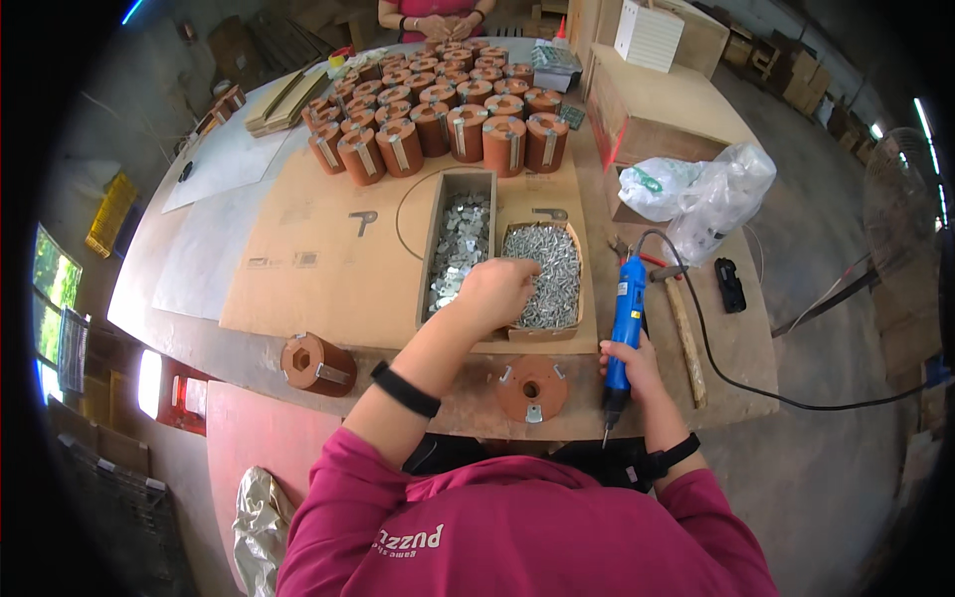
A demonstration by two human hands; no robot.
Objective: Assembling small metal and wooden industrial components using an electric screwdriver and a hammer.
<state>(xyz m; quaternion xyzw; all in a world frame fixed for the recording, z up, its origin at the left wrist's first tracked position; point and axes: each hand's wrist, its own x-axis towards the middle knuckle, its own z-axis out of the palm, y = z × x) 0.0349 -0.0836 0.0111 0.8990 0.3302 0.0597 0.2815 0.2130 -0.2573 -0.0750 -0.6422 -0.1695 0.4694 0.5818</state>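
My left hand (pixel 495 294) reaches over the left edge of a cardboard box (pixel 542 335) of small silvery screws (pixel 553 284). Its fingers are pinched together at the screws; whatever lies between them is hidden. My right hand (pixel 639 368) is wrapped around a blue electric screwdriver (pixel 627 310), its bit pointing down past the table's front edge. Between my arms sits a reddish-brown cylinder (pixel 512 398) with a centre hole and small metal clips around its top face. A long wooden tray (pixel 434 259) of flat metal clips (pixel 462 254) adjoins the screw box.
Another brown cylinder (pixel 316 364) is left of my forearm. Many more cylinders (pixel 428 114) crowd the far table, where another person's hands (pixel 438 25) show. Right lie a hammer (pixel 684 333), red-handled pliers (pixel 647 257), a black object (pixel 729 286), plastic bags (pixel 721 199) and the screwdriver's cord (pixel 756 390).
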